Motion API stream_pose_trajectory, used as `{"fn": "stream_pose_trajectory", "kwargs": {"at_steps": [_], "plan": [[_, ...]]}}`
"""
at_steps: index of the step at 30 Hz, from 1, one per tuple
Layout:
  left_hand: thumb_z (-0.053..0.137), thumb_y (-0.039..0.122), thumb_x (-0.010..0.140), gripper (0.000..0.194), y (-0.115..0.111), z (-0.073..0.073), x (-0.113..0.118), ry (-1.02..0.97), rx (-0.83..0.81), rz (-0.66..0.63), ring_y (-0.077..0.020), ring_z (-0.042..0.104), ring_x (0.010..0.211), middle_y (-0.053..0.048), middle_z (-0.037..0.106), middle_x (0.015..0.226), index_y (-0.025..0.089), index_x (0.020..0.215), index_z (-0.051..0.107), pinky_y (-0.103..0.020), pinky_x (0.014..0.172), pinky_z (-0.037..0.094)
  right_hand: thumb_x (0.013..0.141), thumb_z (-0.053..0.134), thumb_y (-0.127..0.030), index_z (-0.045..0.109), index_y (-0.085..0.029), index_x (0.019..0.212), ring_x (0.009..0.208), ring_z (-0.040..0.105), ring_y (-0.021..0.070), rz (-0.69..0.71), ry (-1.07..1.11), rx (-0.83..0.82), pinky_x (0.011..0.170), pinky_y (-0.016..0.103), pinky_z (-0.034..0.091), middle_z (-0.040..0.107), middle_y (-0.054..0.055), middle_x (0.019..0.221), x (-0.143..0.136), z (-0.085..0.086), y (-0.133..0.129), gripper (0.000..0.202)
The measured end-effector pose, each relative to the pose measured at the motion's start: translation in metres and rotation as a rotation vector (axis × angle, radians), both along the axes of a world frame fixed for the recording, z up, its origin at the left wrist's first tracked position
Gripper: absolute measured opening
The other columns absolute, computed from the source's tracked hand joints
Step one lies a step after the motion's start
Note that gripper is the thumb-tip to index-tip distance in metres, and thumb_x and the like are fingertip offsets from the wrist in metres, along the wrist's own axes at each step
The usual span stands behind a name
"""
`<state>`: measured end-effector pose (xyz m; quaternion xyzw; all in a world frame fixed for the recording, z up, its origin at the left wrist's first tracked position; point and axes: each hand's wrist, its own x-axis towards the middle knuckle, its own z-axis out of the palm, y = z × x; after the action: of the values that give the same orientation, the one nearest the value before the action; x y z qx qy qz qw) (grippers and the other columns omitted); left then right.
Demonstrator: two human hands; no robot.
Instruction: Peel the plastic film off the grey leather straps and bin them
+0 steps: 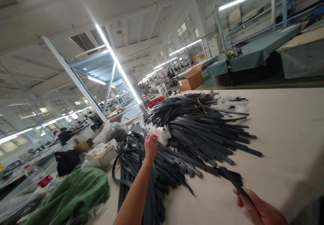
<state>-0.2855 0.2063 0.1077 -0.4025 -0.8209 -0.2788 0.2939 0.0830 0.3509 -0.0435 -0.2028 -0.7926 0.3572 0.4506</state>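
My right hand (pixel 255 206), at the lower right, is closed on a thin black strap (pixel 236 181). The strap's wider dark end lies against the tip of a long grey strip (pixel 197 162); whether the two are joined I cannot tell. Over the nearer heap of dark grey strips (pixel 162 174), my left hand (pixel 151 146) is raised with its fingers curled together. What those fingers hold, if anything, is hidden. A larger bundle of similar strips (pixel 199 127) lies behind, its ends fanned toward the right.
A pale table top (pixel 286 127) carries the strips. Crumpled clear plastic (pixel 227 103) and a red tray (pixel 155 102) lie at the back. On the left are green cloth (pixel 73 194) and a white box (pixel 103 156). A cardboard box (pixel 191 78) stands beyond.
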Motion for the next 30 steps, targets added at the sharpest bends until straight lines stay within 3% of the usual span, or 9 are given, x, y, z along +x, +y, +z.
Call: {"fn": "stream_pose_trajectory", "kwargs": {"at_steps": [5, 8, 11, 14, 16, 20, 26, 30], "plan": [[0.057, 0.025, 0.092, 0.012, -0.075, -0.011, 0.085, -0.006, 0.121, -0.23, -0.018, 0.063, 0.098, -0.006, 0.067, 0.105, 0.022, 0.089, 0.068, -0.034, 0.09, 0.05, 0.09, 0.045, -0.043, 0.064, -0.025, 0.084, 0.061, 0.067, 0.0192, 0.066, -0.181, -0.073, 0.064, 0.028, 0.052, 0.071, 0.002, 0.072, 0.004, 0.038, -0.004, 0.027], [0.059, 0.021, 0.091, 0.01, -0.119, -0.028, 0.143, -0.015, 0.102, -0.34, -0.0173, 0.063, 0.097, -0.006, 0.066, 0.106, 0.022, 0.09, 0.069, -0.033, 0.087, 0.053, 0.088, 0.048, -0.048, 0.066, -0.021, 0.089, 0.049, 0.056, 0.0135, 0.157, -0.217, -0.294, 0.054, 0.027, 0.047, 0.071, 0.003, 0.075, 0.0, 0.054, -0.006, 0.033], [0.059, 0.017, 0.091, 0.013, -0.154, -0.05, 0.192, -0.03, 0.026, -0.356, -0.0177, 0.063, 0.1, -0.006, 0.066, 0.108, 0.024, 0.092, 0.07, -0.032, 0.085, 0.054, 0.084, 0.057, -0.054, 0.068, -0.018, 0.092, 0.046, 0.048, 0.0089, 0.385, -0.169, -0.667, 0.049, 0.024, 0.045, 0.071, 0.005, 0.082, -0.001, 0.068, -0.02, 0.039], [0.061, 0.016, 0.09, 0.016, -0.175, -0.068, 0.225, 0.028, -0.079, -0.389, -0.0187, 0.063, 0.104, -0.005, 0.068, 0.107, 0.027, 0.093, 0.071, -0.033, 0.089, 0.053, 0.083, 0.062, -0.054, 0.071, -0.016, 0.097, 0.045, 0.044, 0.0074, 0.728, -0.274, -0.89, 0.05, 0.022, 0.046, 0.064, 0.0, 0.064, -0.005, 0.083, -0.05, 0.042], [0.061, 0.016, 0.089, 0.018, -0.183, -0.076, 0.239, 0.068, -0.149, -0.409, -0.019, 0.063, 0.106, -0.005, 0.069, 0.107, 0.029, 0.096, 0.072, -0.033, 0.092, 0.052, 0.084, 0.064, -0.052, 0.073, -0.015, 0.103, 0.044, 0.044, 0.0072, 0.9, -0.412, -0.899, 0.051, 0.021, 0.048, 0.058, -0.003, 0.056, -0.013, 0.092, -0.072, 0.042], [0.064, 0.018, 0.088, 0.019, -0.192, -0.083, 0.252, 0.086, -0.258, -0.436, -0.0199, 0.065, 0.105, -0.003, 0.071, 0.109, 0.031, 0.098, 0.073, -0.032, 0.092, 0.051, 0.082, 0.067, -0.047, 0.074, -0.017, 0.102, 0.042, 0.045, 0.0042, 1.047, -0.627, -0.803, 0.044, 0.019, 0.046, 0.066, -0.001, 0.072, -0.037, 0.097, -0.109, 0.036], [0.067, 0.021, 0.087, 0.019, -0.199, -0.093, 0.262, 0.092, -0.318, -0.498, -0.0215, 0.066, 0.101, -0.002, 0.072, 0.109, 0.033, 0.101, 0.073, -0.034, 0.089, 0.05, 0.087, 0.062, -0.035, 0.075, -0.015, 0.099, 0.039, 0.042, 0.0029, 0.939, -0.707, -0.628, 0.042, 0.016, 0.043, 0.059, -0.005, 0.062, -0.052, 0.108, -0.136, 0.026], [0.066, 0.021, 0.087, 0.019, -0.199, -0.095, 0.269, 0.091, -0.33, -0.511, -0.0217, 0.066, 0.102, -0.002, 0.072, 0.109, 0.033, 0.101, 0.073, -0.034, 0.087, 0.051, 0.082, 0.063, -0.026, 0.076, -0.014, 0.08, 0.043, 0.048, 0.0063, 0.907, -0.751, -0.466, 0.042, 0.017, 0.044, 0.057, -0.004, 0.057, -0.047, 0.119, -0.141, 0.018]]}}
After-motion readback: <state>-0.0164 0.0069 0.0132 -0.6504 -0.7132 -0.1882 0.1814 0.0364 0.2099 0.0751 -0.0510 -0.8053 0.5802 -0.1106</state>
